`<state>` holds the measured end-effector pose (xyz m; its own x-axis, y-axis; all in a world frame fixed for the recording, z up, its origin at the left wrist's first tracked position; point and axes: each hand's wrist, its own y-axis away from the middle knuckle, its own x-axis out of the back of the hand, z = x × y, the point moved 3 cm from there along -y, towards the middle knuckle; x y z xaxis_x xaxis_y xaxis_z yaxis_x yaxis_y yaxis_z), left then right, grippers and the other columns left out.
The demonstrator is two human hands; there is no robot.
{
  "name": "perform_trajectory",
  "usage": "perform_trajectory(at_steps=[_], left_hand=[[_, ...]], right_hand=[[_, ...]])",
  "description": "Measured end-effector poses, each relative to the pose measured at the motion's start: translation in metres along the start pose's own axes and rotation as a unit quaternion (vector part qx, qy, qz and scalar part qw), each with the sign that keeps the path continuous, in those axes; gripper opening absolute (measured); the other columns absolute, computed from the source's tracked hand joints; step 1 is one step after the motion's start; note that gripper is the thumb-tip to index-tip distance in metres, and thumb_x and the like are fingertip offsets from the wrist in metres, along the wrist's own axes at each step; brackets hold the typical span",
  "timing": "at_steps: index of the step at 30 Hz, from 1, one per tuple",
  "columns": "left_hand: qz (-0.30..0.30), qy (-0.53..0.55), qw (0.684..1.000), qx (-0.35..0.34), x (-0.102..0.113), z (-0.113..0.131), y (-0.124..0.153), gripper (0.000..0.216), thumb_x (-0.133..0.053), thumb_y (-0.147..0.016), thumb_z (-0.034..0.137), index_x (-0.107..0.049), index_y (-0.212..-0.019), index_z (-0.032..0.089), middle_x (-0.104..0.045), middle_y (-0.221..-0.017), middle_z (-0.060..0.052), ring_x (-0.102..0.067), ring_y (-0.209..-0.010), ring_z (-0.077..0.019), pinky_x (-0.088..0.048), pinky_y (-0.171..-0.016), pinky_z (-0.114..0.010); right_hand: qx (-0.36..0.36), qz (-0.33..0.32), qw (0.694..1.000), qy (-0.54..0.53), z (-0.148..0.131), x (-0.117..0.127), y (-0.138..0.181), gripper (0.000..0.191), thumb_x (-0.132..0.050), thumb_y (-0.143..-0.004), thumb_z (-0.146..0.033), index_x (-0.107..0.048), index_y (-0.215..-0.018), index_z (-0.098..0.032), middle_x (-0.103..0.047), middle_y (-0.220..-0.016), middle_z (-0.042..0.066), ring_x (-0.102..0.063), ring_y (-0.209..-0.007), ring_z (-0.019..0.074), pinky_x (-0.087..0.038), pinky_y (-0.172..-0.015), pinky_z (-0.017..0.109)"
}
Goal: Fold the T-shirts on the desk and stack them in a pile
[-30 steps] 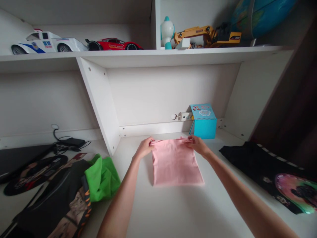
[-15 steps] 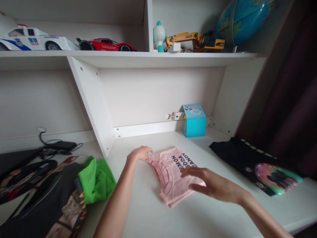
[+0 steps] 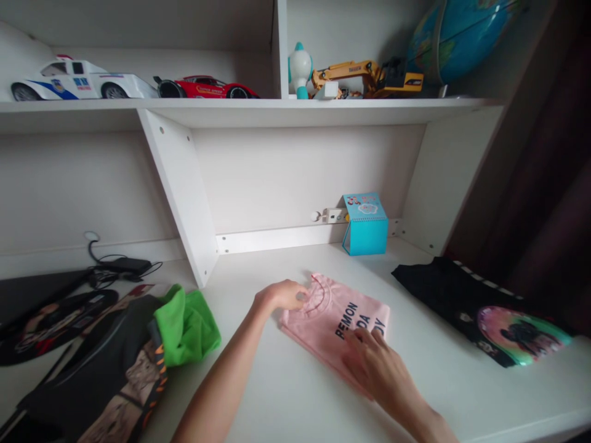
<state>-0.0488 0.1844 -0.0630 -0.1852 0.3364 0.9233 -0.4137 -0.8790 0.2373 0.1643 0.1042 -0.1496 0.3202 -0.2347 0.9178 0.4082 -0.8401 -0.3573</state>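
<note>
A folded pink T-shirt (image 3: pixel 323 332) with dark lettering lies on the white desk, its collar toward the upper left. My left hand (image 3: pixel 284 295) is at the collar side, thumb and fingers closed together on the cloth edge. Over the lower right part of the shirt lies my right hand (image 3: pixel 378 363), slightly blurred. Its fingers are bent and touch the fabric near the print, with the thumb apart from them. It covers part of the lettering.
Folded black clothing (image 3: pixel 443 295) with a colourful print lies at the right. Left are a green garment (image 3: pixel 189 326), a dark garment (image 3: pixel 101 363) and a black adapter (image 3: pixel 132 266). A blue desk calendar (image 3: pixel 368 237) stands at the back. Toys line the upper shelf (image 3: pixel 231 104).
The pink T-shirt has turned clockwise, its collar going from the lower left side to the upper left. My left hand shifted right, and my right hand came down onto the shirt.
</note>
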Motion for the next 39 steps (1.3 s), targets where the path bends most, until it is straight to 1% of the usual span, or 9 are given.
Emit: perform_trajectory(at_steps=[6,10,14,17,20,25,29,33,39], left_hand=[[-0.074,-0.104,0.991,0.028,-0.026,0.023,0.004,0.033,-0.047,-0.08,0.034,-0.064,-0.104,0.021,-0.068,-0.102,-0.008,-0.063,-0.089,-0.0232,-0.047,-0.076,-0.03],[-0.007,-0.101,0.995,0.026,-0.056,0.019,0.001,0.046,-0.045,-0.085,0.03,-0.045,-0.13,0.022,-0.044,-0.136,-0.011,-0.041,-0.124,-0.0257,-0.034,-0.1,-0.039],[0.086,-0.083,0.992,0.052,-0.065,-0.001,0.007,0.047,-0.032,-0.09,0.026,-0.034,-0.137,0.03,-0.023,-0.148,-0.007,-0.018,-0.136,-0.028,-0.03,-0.101,-0.048],[0.163,-0.085,0.977,0.107,-0.06,-0.007,0.023,0.051,-0.036,-0.087,0.022,-0.032,-0.138,0.022,-0.039,-0.138,-0.013,-0.034,-0.128,-0.0278,-0.037,-0.097,-0.04],[0.157,-0.062,0.974,0.153,-0.061,-0.006,0.038,0.051,-0.041,-0.085,0.027,-0.037,-0.134,0.015,-0.058,-0.11,-0.015,-0.054,-0.105,-0.0273,-0.042,-0.087,-0.035],[0.18,0.059,0.973,0.129,-0.076,-0.007,0.037,0.042,-0.051,-0.077,0.023,-0.053,-0.118,0.016,-0.061,-0.102,-0.011,-0.059,-0.093,-0.0239,-0.043,-0.082,-0.031],[0.238,0.255,0.929,0.126,-0.082,-0.014,0.03,0.047,-0.053,-0.069,0.016,-0.052,-0.115,0.013,-0.061,-0.107,-0.01,-0.058,-0.094,-0.0211,-0.043,-0.083,-0.028],[0.209,0.416,0.879,0.1,-0.086,-0.005,0.029,0.047,-0.057,-0.063,0.022,-0.054,-0.11,0.014,-0.063,-0.098,-0.007,-0.06,-0.087,-0.021,-0.046,-0.077,-0.028],[0.194,0.435,0.876,0.072,-0.088,0.031,0.011,0.045,-0.061,-0.062,0.029,-0.057,-0.105,0.015,-0.064,-0.09,-0.005,-0.059,-0.072,-0.0177,-0.047,-0.067,-0.028]], right_hand=[[0.002,0.031,0.999,-0.011,0.033,0.004,0.0,0.043,-0.038,-0.09,-0.039,-0.051,-0.128,-0.023,-0.045,-0.135,0.011,-0.041,-0.124,0.0289,-0.043,-0.094,0.045],[0.022,0.031,0.999,0.039,0.036,-0.019,0.012,0.048,-0.039,-0.089,-0.043,-0.049,-0.13,-0.02,-0.044,-0.136,0.012,-0.037,-0.126,0.0327,-0.042,-0.093,0.049],[0.016,0.011,1.0,0.011,0.026,-0.004,0.019,0.041,-0.039,-0.089,-0.041,-0.056,-0.12,-0.021,-0.058,-0.119,0.012,-0.054,-0.108,0.0291,-0.047,-0.085,0.044],[-0.08,-0.053,0.995,-0.023,0.042,0.014,0.006,0.037,-0.034,-0.091,-0.037,-0.059,-0.109,-0.017,-0.063,-0.104,0.013,-0.059,-0.095,0.0265,-0.047,-0.078,0.039],[-0.15,-0.087,0.984,-0.044,0.06,0.014,-0.012,0.032,-0.038,-0.089,-0.037,-0.061,-0.094,-0.016,-0.064,-0.092,0.012,-0.061,-0.086,0.0253,-0.044,-0.072,0.034],[-0.185,-0.105,0.971,-0.108,0.06,-0.009,-0.038,0.023,-0.042,-0.085,-0.032,-0.057,-0.079,-0.017,-0.066,-0.08,0.01,-0.063,-0.071,0.0209,-0.038,-0.058,0.026],[-0.194,-0.108,0.96,-0.169,0.059,-0.01,-0.048,0.027,-0.036,-0.086,-0.029,-0.054,-0.069,-0.018,-0.067,-0.073,0.008,-0.062,-0.064,0.0167,-0.036,-0.053,0.023],[-0.202,-0.088,0.955,-0.199,0.073,0.002,-0.045,0.01,-0.044,-0.077,-0.014,-0.053,-0.081,-0.017,-0.067,-0.078,0.007,-0.061,-0.065,0.0148,-0.036,-0.052,0.02],[-0.173,-0.024,0.964,-0.2,0.095,0.044,-0.025,0.048,-0.043,-0.071,-0.002,-0.045,-0.115,-0.022,-0.068,-0.081,0.0,-0.061,-0.068,0.0124,-0.04,-0.06,0.018]])
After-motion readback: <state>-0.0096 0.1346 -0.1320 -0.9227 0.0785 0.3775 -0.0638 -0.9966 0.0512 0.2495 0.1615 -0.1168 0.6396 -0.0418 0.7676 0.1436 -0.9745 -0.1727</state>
